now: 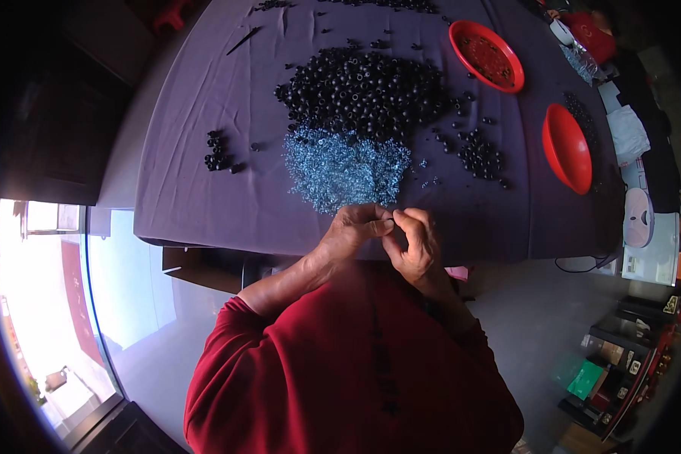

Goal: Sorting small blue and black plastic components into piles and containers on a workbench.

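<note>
My left hand (353, 231) and my right hand (416, 246) meet over the front edge of the cloth-covered table, thumbs and fingertips pinched together. Whatever they hold is tiny and mostly covered by the fingers; only a dark speck shows between them. Just beyond my hands spreads a pile of small, shiny, clear-bluish pieces (348, 172). Against its far side lies a larger heap of small black ring-like parts (363, 91), some showing round openings. A smaller cluster of black parts (480, 155) sits to the right, and another little group (217, 153) lies to the left.
A red bowl (461, 38) with small pieces inside stands at the far right. Nearer, a second red bowl (567, 149) is tilted or overturned. A thin black tool (244, 41) lies far left on the purple-grey cloth (189, 189). Another person in red (592, 36) is at the far right.
</note>
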`<move>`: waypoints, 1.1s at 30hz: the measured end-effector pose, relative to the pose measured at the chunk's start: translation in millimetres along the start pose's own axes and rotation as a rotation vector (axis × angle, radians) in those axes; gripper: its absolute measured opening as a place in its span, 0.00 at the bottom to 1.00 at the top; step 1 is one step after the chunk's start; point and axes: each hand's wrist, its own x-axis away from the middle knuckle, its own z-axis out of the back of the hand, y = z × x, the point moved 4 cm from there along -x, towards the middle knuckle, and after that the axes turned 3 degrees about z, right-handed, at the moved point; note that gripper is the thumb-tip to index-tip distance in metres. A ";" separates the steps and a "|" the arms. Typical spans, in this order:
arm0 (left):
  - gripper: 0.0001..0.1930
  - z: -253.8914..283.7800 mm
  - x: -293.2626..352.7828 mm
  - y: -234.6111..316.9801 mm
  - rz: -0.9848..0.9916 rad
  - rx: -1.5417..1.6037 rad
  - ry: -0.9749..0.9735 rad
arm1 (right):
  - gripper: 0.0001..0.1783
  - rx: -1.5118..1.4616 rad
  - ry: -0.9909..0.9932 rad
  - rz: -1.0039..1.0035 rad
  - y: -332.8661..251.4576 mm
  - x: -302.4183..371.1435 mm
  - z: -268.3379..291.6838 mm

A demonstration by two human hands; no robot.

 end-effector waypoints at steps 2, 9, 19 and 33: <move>0.06 -2.8 0.8 -4.3 0.020 0.014 0.017 | 0.18 0.048 0.039 -0.015 -2.0 7.1 -4.6; 0.07 0.5 -1.2 -6.8 0.074 0.003 0.059 | 0.11 0.038 0.071 -0.053 1.2 9.0 -11.7; 0.05 16.7 11.6 14.2 -0.039 0.029 0.177 | 0.23 -0.267 -0.174 -0.272 15.8 -6.7 -16.2; 0.06 180.9 77.6 118.8 -0.448 -1.308 1.286 | 0.05 0.156 -0.171 -0.266 85.7 -4.9 -14.7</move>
